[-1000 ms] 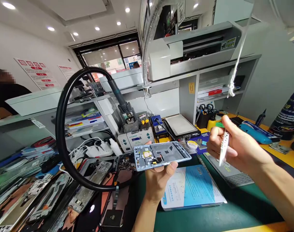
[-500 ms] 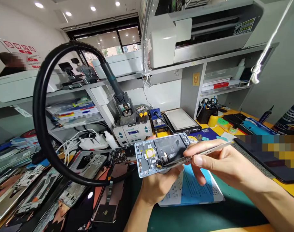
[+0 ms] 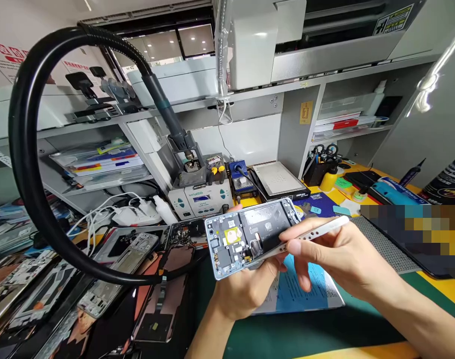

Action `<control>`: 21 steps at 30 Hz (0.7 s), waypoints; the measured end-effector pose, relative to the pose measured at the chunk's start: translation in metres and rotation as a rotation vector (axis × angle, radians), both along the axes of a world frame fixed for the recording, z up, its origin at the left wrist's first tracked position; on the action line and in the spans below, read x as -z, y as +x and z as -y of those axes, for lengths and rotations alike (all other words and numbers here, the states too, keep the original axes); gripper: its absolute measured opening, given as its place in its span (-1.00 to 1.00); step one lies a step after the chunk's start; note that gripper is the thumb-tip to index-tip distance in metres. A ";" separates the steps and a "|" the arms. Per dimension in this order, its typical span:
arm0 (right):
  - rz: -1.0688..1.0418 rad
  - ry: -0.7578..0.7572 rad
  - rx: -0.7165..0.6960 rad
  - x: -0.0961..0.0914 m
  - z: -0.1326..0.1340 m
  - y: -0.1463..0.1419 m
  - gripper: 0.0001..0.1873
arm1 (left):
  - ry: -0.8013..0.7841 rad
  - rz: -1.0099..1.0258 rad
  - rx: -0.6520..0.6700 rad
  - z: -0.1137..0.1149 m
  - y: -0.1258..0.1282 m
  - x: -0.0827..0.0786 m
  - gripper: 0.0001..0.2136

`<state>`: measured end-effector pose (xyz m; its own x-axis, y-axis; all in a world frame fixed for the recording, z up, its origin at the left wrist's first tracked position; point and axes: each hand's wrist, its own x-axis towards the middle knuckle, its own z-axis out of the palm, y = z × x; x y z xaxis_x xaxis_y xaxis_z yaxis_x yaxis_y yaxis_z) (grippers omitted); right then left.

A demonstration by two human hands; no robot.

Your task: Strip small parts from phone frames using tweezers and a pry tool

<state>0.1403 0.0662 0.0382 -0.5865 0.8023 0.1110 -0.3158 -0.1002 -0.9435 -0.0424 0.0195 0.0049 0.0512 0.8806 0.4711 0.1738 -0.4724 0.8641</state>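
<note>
My left hand (image 3: 246,294) is wrapped round an opened phone (image 3: 227,244) from below and holds it tilted above the mat. Its back cover is off, so the circuit board shows at the left and a dark battery bay at the right. My right hand (image 3: 336,254) pinches a pair of silver metal tweezers (image 3: 323,231) with a row of holes along the handle. Their tip reaches the phone's lower edge, near a small flex cable (image 3: 256,248); exact contact cannot be made out. Below both hands, a blue and white box (image 3: 306,291) lies on the green mat (image 3: 272,334).
A thick black hose (image 3: 23,149) loops across the left side. Several dismantled phones (image 3: 115,274) lie at the left. A hot-air station (image 3: 201,202) stands behind the phone, beside a blue soldering unit (image 3: 238,174). A yellow bottle (image 3: 328,180) is at the right.
The camera view has shifted. The tweezers have turned so their holed flat side now shows, and the phone faces the camera slightly more. Both hands keep their hold.
</note>
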 end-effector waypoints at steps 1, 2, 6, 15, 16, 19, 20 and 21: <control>-0.001 -0.005 0.000 0.000 0.000 -0.001 -0.90 | 0.006 0.002 0.003 0.000 0.000 0.001 -0.89; -0.003 -0.008 -0.002 0.000 0.000 -0.001 -0.91 | 0.015 -0.007 0.016 -0.001 -0.001 0.001 -0.88; -0.027 -0.009 0.004 -0.001 -0.001 -0.001 -0.91 | 0.080 -0.121 0.008 -0.001 -0.003 -0.001 -0.82; 0.014 0.019 -0.015 0.002 -0.004 0.002 -0.89 | 0.245 -0.428 -0.101 0.001 -0.009 -0.007 -0.75; 0.014 0.023 -0.016 0.002 -0.004 0.002 -0.89 | 0.265 -0.459 -0.108 0.000 -0.009 -0.008 -0.76; 0.012 0.031 -0.014 0.004 -0.004 0.002 -0.89 | 0.286 -0.504 -0.120 0.000 -0.010 -0.010 -0.81; 0.011 0.033 -0.016 0.004 -0.004 0.002 -0.89 | 0.282 -0.510 -0.121 0.000 -0.010 -0.010 -0.82; 0.008 0.035 -0.017 0.004 -0.004 0.002 -0.89 | 0.275 -0.514 -0.116 0.000 -0.011 -0.011 -0.82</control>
<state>0.1423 0.0698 0.0342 -0.6007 0.7881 0.1344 -0.3066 -0.0718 -0.9491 -0.0529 0.0191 0.0159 0.2435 0.7431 0.6233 0.6015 -0.6199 0.5040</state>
